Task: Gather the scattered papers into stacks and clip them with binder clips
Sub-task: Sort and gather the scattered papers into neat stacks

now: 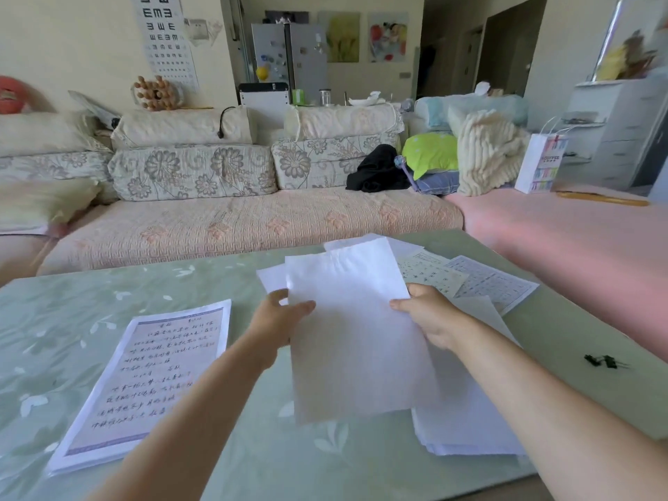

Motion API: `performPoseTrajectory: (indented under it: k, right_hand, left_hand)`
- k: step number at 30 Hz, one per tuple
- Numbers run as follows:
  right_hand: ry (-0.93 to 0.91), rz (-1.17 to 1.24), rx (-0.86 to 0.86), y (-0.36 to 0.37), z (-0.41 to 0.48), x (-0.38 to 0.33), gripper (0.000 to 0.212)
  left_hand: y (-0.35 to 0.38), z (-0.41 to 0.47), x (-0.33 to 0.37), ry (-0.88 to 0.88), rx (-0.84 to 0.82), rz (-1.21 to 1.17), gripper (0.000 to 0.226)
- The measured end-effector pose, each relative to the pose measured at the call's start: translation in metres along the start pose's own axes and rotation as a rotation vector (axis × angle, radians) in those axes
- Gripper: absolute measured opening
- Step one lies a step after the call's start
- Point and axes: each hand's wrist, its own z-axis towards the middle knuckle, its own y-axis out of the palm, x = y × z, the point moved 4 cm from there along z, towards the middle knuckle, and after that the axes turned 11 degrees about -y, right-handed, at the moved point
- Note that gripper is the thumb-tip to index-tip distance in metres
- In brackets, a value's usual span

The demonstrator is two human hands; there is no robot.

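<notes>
I hold a blank white sheet (356,330) lifted over the green table (72,320). My left hand (278,316) pinches its left edge with the thumb on top, and my right hand (430,316) grips its right edge. More blank sheets (271,278) fan out behind it. Below my right forearm lies a stack of white papers (466,424). A stack topped by a handwritten page (151,377) lies at the left. Printed grid sheets (491,283) lie at the far right. Small dark binder clips (605,361) sit near the table's right edge.
A floral sofa (217,197) runs along the far side of the table, with cushions, a black garment (379,169) and a paper bag (540,164) on it. A pink-covered seat (578,240) borders the table's right side.
</notes>
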Motion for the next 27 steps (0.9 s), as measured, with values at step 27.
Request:
performPoseTrajectory:
  k: [27]
  right_hand:
    - [0.310, -0.538, 0.296, -0.161, -0.040, 0.072, 0.019]
  left_hand:
    - [0.188, -0.001, -0.031, -0.312, -0.179, 0.193, 0.041]
